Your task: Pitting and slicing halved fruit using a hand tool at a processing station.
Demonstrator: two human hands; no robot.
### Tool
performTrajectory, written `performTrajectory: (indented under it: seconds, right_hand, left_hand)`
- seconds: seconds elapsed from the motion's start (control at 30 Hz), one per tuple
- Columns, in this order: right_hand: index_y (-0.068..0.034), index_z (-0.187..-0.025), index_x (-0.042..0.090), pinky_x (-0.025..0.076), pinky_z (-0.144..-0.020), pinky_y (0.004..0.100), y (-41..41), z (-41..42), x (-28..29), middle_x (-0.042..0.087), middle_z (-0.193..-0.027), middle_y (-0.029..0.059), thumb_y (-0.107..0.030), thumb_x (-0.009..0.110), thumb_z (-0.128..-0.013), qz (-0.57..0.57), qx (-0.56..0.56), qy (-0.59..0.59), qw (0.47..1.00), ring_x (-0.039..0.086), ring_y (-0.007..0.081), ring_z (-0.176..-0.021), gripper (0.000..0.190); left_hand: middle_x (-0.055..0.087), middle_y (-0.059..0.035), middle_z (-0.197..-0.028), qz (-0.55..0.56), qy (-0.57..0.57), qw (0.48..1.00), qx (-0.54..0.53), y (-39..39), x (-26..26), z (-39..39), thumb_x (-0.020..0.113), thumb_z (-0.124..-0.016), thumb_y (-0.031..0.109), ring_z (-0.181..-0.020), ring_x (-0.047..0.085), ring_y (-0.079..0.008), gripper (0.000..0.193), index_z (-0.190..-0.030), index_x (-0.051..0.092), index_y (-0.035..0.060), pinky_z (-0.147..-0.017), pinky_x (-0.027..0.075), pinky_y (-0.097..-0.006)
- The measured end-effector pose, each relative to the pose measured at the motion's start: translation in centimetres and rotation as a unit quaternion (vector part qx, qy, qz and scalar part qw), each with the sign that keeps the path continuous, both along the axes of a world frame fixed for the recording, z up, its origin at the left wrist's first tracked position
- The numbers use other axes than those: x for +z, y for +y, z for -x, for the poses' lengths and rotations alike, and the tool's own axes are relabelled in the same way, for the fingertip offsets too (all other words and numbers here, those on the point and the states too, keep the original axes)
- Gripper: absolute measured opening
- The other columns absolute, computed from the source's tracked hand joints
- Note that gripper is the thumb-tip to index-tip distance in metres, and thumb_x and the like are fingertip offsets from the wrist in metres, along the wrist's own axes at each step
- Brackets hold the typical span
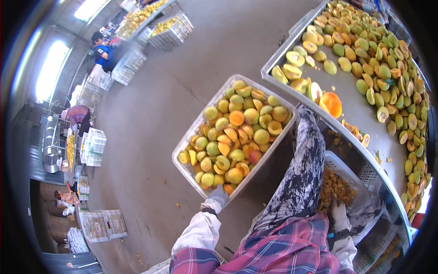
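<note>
Before me a white plastic crate [270,154] stands full of green-yellow stone fruit [227,140], probably peaches or apricots, many cut in half. My left hand [219,196], in a pale grey glove, grips the crate's near rim, with the thumb over the inner side by the fruit. On the right, beside my knee, my right hand [335,204] hangs low at a second plastic crate [333,158] of brown-orange pits or scraps [337,185]. Its fingers are small and partly hidden, so their closure is unclear.
A metal-edged worktable [356,113] curves along my right, heaped with halved fruit [386,75]; a bright orange half [330,104] lies near its edge. More white crates [102,224] line the left side. People [101,51] are at far tables. Scraps dot the concrete floor [147,130].
</note>
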State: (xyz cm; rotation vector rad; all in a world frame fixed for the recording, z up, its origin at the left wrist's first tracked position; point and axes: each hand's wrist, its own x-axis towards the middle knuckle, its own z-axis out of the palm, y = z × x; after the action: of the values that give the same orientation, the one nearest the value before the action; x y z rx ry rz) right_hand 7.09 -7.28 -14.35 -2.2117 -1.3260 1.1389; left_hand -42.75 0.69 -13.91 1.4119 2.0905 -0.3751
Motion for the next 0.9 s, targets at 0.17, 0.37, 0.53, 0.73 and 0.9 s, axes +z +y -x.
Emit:
performTrajectory:
  seconds: [0.17,0.37,0.53,0.73,0.9]
  right_hand:
    - [-0.001,-0.090,0.058,0.045,-0.062,0.0387,0.1,0.6,0.5,0.060,-0.079,0.0230,-0.030,0.042,-0.089,0.041,-0.005,-0.050,0.998,0.059,0.0365,-0.075,0.034]
    - [-0.004,-0.100,0.056,0.047,-0.069,0.0366,-0.5,-0.1,-0.7,0.059,-0.088,0.0229,-0.020,0.039,-0.088,0.032,0.009,-0.047,0.998,0.059,0.0370,-0.080,0.026]
    - [-0.002,-0.097,0.060,0.045,-0.072,0.0419,-0.9,0.1,0.0,0.060,-0.084,0.0250,-0.032,0.041,-0.088,-0.071,0.093,-0.063,0.991,0.058,0.0404,-0.082,0.037]
    - [-0.004,-0.096,0.062,0.046,-0.070,0.0396,0.7,2.0,2.9,0.062,-0.081,0.0225,-0.035,0.041,-0.089,0.068,-0.049,-0.012,0.996,0.060,0.0377,-0.079,0.037]
    - [0.000,-0.091,0.061,0.046,-0.067,0.0374,-1.0,0.6,-0.6,0.062,-0.077,0.0210,-0.034,0.044,-0.088,-0.056,0.011,-0.046,0.997,0.061,0.0342,-0.074,0.038]
  left_hand:
    - [0.060,-0.0258,-0.089,0.021,-0.001,0.998,-0.060,1.3,3.0,0.3,0.049,-0.081,0.031,-0.088,0.057,-0.0414,0.038,-0.110,0.045,0.0058,-0.076,0.045,-0.0459]
    - [0.047,-0.0195,-0.114,-0.176,0.067,0.981,-0.051,2.5,6.3,2.6,0.061,-0.076,0.040,-0.099,0.052,-0.0380,0.053,-0.115,0.046,0.0075,-0.081,0.045,-0.0433]
    - [0.043,-0.0164,-0.118,-0.122,0.009,0.987,-0.106,3.6,6.5,5.2,0.066,-0.072,0.036,-0.101,0.051,-0.0362,0.054,-0.115,0.046,0.0101,-0.083,0.044,-0.0417]
    - [0.056,-0.0178,-0.105,-0.200,-0.031,0.979,-0.014,2.1,5.2,3.9,0.063,-0.071,0.027,-0.093,0.055,-0.0375,0.047,-0.111,0.049,0.0069,-0.080,0.046,-0.0418]
    - [0.062,-0.0194,-0.093,-0.291,-0.179,0.883,0.322,2.7,0.3,10.8,0.062,-0.075,0.030,-0.083,0.061,-0.0337,0.040,-0.103,0.056,0.0012,-0.073,0.048,-0.0372]
